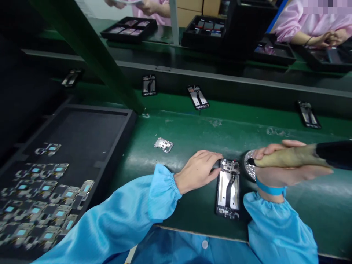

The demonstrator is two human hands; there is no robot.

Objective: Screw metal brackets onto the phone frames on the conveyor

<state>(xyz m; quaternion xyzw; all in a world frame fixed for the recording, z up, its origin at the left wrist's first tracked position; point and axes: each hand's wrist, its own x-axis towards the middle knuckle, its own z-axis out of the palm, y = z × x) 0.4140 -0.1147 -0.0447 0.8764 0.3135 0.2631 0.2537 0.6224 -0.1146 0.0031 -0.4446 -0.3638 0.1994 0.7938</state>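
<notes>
The left hand (pixel 200 169) is resting half-spread beside an opened smartphone (pixel 220 187), its fingertips and thumb touching the upper left part of the frame without wrapping around it. The right hand (pixel 284 176) is closing around the wrapped grip of an electric screwdriver (pixel 291 157), whose dark tip is pointing left, over a round metal dish (pixel 249 174) just right of the phone. A blue wristband (pixel 271 189) is circling the right wrist.

The smartphone is lying near the worktop's (pixel 187 128) front edge, between the 2 hands, with its inside facing up. A circuit board (pixel 229 166) is filling its upper end, and a black ribbon cable (pixel 228 192) is running down over the silvery back plate.

A loose silvery circuit board piece (pixel 164 145) is lying beyond the left hand, well apart from the phone. On the worktop's left side, a black tray (pixel 90 123) is holding rows of small modules with light blue pads (pixel 35 210). Along the far edge, 4 more opened phones (pixel 198 97) are lying well apart from each other. Beyond that edge, 2 people in pink sleeves (pixel 291 24) are sitting or standing behind more black trays (pixel 126 36).
</notes>
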